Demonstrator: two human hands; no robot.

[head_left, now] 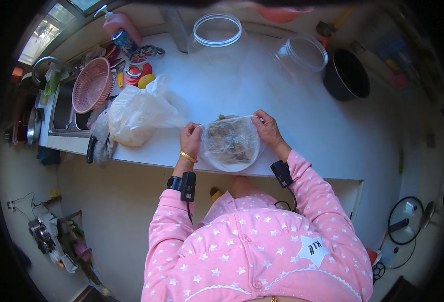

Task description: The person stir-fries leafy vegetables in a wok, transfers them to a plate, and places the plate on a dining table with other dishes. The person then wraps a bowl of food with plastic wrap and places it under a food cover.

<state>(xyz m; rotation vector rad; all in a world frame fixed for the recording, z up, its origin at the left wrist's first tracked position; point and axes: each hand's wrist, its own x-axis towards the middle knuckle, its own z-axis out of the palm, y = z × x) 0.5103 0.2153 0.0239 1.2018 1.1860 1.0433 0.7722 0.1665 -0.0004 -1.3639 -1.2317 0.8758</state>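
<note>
A white plate (227, 166) of brownish food lies near the front edge of the white counter (290, 109). Clear plastic film (231, 139) covers most of it, and a bit of the food shows at the far rim. My left hand (191, 137) pinches the film at the plate's left side. At the upper right, my right hand (267, 128) grips the film between thumb and fingers. Whether the film is a sheet or a bag, I cannot tell.
A white plastic bag (135, 117) with contents lies left of the plate, beside a black-handled knife (91, 149). Farther left are a pink basket (90, 86) and a sink (64, 107). Clear jars (218, 45) and a black pot (346, 75) stand at the back.
</note>
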